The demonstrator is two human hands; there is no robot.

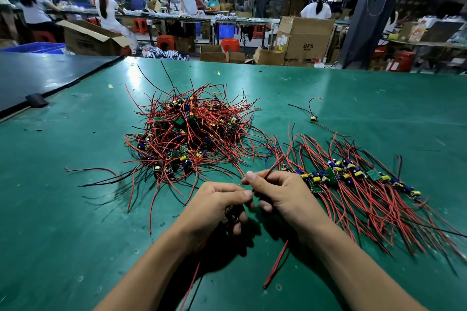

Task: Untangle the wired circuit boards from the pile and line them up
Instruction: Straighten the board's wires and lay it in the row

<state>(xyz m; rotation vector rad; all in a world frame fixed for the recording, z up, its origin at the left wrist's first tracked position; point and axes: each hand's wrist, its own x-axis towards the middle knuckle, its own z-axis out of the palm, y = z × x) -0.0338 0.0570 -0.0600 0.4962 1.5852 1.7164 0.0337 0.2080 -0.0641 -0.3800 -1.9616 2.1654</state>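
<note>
A tangled pile of small circuit boards (192, 131) with red and black wires lies on the green table (63, 209), ahead and left of centre. To the right, a row of lined-up boards (351, 177) runs diagonally, their wires trailing toward me. My left hand (214, 207) curls around a small dark board held under its fingers, mostly hidden. My right hand (275, 192) pinches that board's red wires (274, 165) between thumb and fingers, the wires sticking up and away. More red wire hangs below my hands.
A single board (314, 118) with wires lies apart at the right rear. A dark table surface (38, 76) adjoins at the left. Beyond the table edge are cardboard boxes (304, 38), red stools and several people at benches.
</note>
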